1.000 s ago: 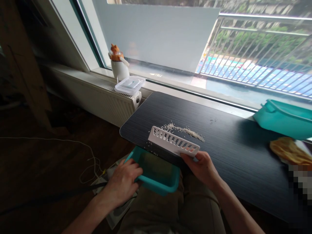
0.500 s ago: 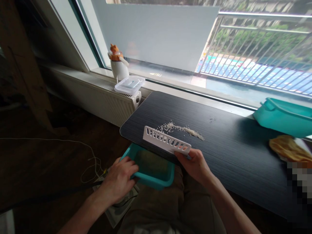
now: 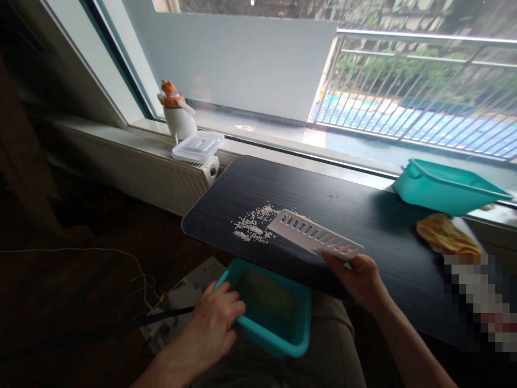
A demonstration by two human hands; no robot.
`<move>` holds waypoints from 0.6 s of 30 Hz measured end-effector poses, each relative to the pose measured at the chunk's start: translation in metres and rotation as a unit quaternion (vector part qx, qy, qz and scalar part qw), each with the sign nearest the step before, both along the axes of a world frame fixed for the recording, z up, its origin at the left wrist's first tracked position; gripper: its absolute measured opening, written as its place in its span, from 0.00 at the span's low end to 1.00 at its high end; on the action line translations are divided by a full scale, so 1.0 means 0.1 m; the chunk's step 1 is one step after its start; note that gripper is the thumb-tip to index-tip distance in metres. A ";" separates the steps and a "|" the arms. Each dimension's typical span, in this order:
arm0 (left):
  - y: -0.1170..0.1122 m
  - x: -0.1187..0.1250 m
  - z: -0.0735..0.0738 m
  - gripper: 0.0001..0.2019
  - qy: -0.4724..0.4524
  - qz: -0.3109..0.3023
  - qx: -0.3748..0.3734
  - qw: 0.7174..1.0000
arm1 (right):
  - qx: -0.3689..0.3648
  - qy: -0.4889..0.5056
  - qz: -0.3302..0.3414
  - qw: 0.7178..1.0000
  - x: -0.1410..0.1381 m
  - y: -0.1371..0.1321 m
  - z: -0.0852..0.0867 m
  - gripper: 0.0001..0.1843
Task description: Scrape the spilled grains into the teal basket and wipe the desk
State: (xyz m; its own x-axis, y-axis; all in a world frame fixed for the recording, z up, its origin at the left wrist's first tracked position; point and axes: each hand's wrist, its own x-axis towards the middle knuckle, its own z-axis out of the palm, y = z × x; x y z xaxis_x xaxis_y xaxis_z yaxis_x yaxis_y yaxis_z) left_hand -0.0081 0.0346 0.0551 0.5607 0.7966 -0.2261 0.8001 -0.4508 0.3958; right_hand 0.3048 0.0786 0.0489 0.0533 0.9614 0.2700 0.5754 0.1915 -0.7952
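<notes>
My right hand (image 3: pixel 357 277) grips one end of a flat white plastic strip with a row of slots (image 3: pixel 311 234), tilted just over the dark table. Small white rice-like grains (image 3: pixel 254 223) lie scattered on the tabletop to the left of the strip and partly behind it. My left hand (image 3: pixel 220 312) is closed over the left rim of a turquoise plastic bin (image 3: pixel 278 342), held above my lap below the table's front edge. A pale layer that I cannot make out clearly covers the bin's bottom.
The dark table (image 3: pixel 375 242) stands against the window. At its right rear sits another turquoise bin (image 3: pixel 448 188), with a yellow-brown cloth (image 3: pixel 446 234) in front. A clear plastic lid (image 3: pixel 198 146) and a white pot with an orange top (image 3: pixel 180 121) are by the radiator (image 3: pixel 161 178).
The slotted strip has moved right over the table, tipping flatter, and more grains show spread to its left. My left hand still holds the bin. The camera view has shifted somewhat.
</notes>
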 end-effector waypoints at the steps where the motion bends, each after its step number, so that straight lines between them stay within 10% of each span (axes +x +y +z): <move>1: -0.02 0.05 -0.01 0.08 -0.012 -0.009 -0.002 1.000 | 0.004 0.000 -0.038 0.999 0.14 0.03 -0.01 0.11; 7: -0.05 0.27 -0.06 0.10 -0.051 -0.037 0.007 0.998 | 0.018 -0.038 -0.162 0.986 0.68 0.31 -0.05 0.18; 18: -0.05 0.30 0.01 0.12 -0.004 -0.046 0.028 0.999 | 0.006 -0.087 -0.066 0.994 0.44 0.46 -0.07 0.15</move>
State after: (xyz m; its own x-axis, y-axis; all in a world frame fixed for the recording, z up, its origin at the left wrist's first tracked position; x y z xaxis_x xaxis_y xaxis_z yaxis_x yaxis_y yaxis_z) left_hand 0.0218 0.0300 0.0562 0.6337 0.7527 -0.1784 0.7511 -0.5436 0.3745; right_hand 0.3490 0.1243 0.0415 0.1299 0.9459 0.2974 0.7242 0.1144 -0.6800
